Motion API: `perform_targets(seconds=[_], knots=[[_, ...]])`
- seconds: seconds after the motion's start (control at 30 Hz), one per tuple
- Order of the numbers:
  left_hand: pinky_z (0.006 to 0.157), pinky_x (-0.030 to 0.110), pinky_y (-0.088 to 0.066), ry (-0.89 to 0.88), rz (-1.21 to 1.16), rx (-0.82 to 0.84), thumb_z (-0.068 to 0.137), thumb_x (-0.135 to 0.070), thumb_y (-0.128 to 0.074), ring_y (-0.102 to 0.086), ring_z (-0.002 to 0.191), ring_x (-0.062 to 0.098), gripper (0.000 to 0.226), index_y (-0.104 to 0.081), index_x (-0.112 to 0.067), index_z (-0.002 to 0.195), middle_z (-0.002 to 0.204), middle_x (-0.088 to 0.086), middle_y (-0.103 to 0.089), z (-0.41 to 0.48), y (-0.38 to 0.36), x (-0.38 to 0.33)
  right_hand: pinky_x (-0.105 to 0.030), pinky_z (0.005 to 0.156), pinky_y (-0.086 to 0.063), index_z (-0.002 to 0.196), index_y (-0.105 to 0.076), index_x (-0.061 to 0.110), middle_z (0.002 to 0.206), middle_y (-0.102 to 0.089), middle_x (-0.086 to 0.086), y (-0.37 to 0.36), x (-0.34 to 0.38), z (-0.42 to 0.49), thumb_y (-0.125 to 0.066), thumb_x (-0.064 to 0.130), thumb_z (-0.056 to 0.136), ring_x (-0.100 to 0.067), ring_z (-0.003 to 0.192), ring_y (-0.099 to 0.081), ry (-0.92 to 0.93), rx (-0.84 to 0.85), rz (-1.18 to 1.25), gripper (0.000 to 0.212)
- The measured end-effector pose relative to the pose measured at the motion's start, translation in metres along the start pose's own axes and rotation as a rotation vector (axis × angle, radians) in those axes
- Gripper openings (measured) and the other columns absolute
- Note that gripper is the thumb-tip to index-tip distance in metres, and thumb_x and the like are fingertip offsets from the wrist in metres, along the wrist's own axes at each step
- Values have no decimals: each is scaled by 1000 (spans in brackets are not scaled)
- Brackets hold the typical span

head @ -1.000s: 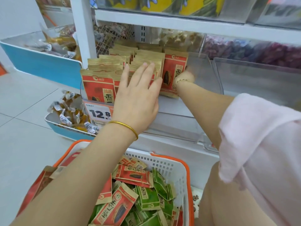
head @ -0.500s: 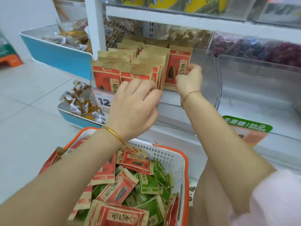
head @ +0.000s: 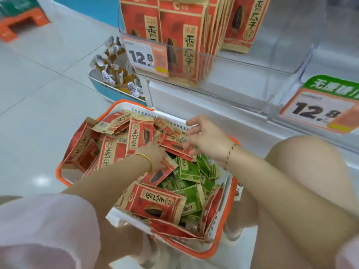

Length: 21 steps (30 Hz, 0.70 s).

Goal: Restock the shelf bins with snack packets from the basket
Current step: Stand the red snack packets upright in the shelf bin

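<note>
Floor [head: 38,94]: pale glossy tiles.
Basket [head: 215,249]: on floor, below bin [head: 242,68].
Left hand [head: 153,154]: among packets [head: 155,202], grip unclear.
Right hand [head: 206,138]: fingers spread, loose.

1. A pale grey tiled floor [head: 38,84] fills the left side, with a soft glare spot near the left.
2. An orange plastic step stool [head: 21,22] stands far left on the floor, with green packs [head: 13,4] on top of it.
3. A blue-walled plastic tray [head: 108,90] sits on the floor, heaped with small sweets in white and amber wrappers [head: 114,68].
4. A white-and-orange price card [head: 145,55] reads 12.8.
5. A second white-and-orange price card [head: 318,113], far right, also reads 12.8, and a green banner with white characters [head: 330,86] tops it.
6. A blue panel [head: 87,8] rises at the far edge.
</note>
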<state>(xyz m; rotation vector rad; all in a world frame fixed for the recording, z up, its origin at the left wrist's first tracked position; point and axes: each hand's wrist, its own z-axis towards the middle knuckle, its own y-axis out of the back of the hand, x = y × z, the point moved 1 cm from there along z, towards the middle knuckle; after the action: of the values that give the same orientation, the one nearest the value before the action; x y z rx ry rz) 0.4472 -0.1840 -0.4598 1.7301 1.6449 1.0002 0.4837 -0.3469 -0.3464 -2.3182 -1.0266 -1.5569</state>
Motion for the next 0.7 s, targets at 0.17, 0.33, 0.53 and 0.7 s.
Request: perform_targets(seconds=[0.17,0.33,0.53,0.7], knots=[[92,38,-46,140,23,-131,91,-17,-52,-38,126,28,44,-40,-9,133,134,10,-41,20,-14,-20,-35,70,-54,126,-39,11,91,-46,0,9,-6,11,-44,-1,93,-23,86,-61,21,-37,-23,35],[92,40,-46,183,-59,-13,83,-7,-62,-41,124,31,55,-37,-7,132,133,14,-40,26,-15,-27,-41,77,-56,128,-39,13,98,-48,-2,12,-7,8,-46,3,94,-27,96,-64,34,-29,-41,36],[71,35,-46,96,-379,-39,92,-10,-48,-57,92,29,29,-43,-7,121,106,13,-58,26,4,-13,-43,80,-57,129,-38,12,105,-50,-7,14,-6,7,-49,6,94,-28,97,-65,61,-30,-75,37],[83,27,-46,-27,-498,-94,91,-7,-54,-59,99,23,21,-64,-10,110,110,7,-63,0,49,-4,-46,82,-54,131,-37,8,91,-53,-4,16,-13,6,-51,11,94,-31,85,-62,54,-30,-220,40]])
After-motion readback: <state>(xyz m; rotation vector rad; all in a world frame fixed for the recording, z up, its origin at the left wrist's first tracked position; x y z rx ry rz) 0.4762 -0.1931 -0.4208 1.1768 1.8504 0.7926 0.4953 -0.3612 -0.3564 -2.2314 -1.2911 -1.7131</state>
